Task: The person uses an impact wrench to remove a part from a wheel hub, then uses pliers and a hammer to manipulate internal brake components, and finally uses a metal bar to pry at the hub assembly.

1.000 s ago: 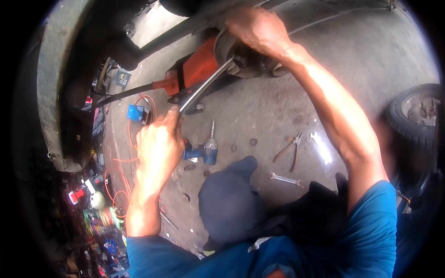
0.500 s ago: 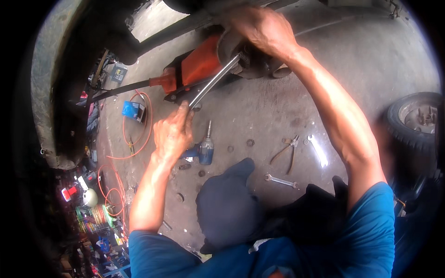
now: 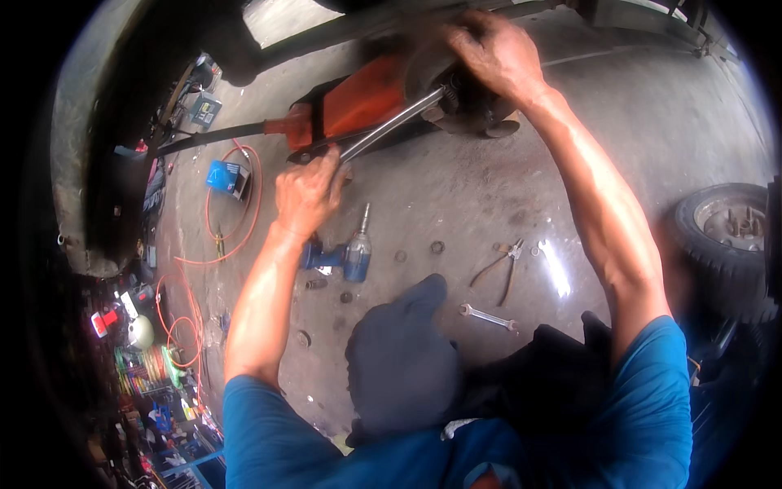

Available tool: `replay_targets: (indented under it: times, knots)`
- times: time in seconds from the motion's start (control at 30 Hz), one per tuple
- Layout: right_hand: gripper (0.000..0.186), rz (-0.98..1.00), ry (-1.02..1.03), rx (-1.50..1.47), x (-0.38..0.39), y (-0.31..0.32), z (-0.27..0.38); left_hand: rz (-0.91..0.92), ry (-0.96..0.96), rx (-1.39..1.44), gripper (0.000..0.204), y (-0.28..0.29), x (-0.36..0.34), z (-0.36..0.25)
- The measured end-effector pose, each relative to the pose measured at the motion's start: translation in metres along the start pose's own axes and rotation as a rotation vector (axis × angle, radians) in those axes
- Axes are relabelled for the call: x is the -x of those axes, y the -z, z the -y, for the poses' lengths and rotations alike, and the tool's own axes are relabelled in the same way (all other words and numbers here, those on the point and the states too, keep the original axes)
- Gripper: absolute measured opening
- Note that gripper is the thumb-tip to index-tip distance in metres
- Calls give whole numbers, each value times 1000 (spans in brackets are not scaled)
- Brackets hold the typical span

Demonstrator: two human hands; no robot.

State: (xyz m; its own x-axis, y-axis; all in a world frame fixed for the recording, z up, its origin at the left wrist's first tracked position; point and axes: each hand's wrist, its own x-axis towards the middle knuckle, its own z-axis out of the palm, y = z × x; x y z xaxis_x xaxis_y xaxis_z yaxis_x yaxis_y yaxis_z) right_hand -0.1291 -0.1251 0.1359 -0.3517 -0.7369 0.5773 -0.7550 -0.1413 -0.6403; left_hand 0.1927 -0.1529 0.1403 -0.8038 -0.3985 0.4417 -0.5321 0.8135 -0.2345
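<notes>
My left hand (image 3: 308, 191) is closed around the lower end of a long silver wrench bar (image 3: 395, 124). The bar slants up to the right, its far end against a dark round wheel-hub assembly (image 3: 464, 102). At the top of that assembly is my right hand (image 3: 498, 57), fingers curled over its upper edge; what they grip is hidden in shadow. Behind the bar lies an orange-red floor jack (image 3: 354, 98), its dark handle (image 3: 216, 145) reaching left beneath the vehicle body.
A blue cordless impact wrench (image 3: 356, 257), pliers (image 3: 498, 265), a combination wrench (image 3: 487, 317) and loose nuts lie on the floor. A removed wheel (image 3: 725, 232) lies right. A blue box (image 3: 228, 178) sits by an orange hose (image 3: 259, 204). The vehicle's bodywork (image 3: 81, 163) hangs left.
My right hand has shifted rightward in the picture along with the hub. The bar slants less steeply, still in my left hand, which has moved slightly up. The view has shifted a little.
</notes>
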Motion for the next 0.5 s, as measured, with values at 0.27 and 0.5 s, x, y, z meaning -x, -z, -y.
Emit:
replay_targets:
  times: [0.27,0.5]
  knots:
    - [49,61,-104,-56,-3,8,13,-61,-55,-43,26,-14,-3,13]
    - [46,84,-151,-68,-4,9,11,168,184,-54,26,-18,-15,9]
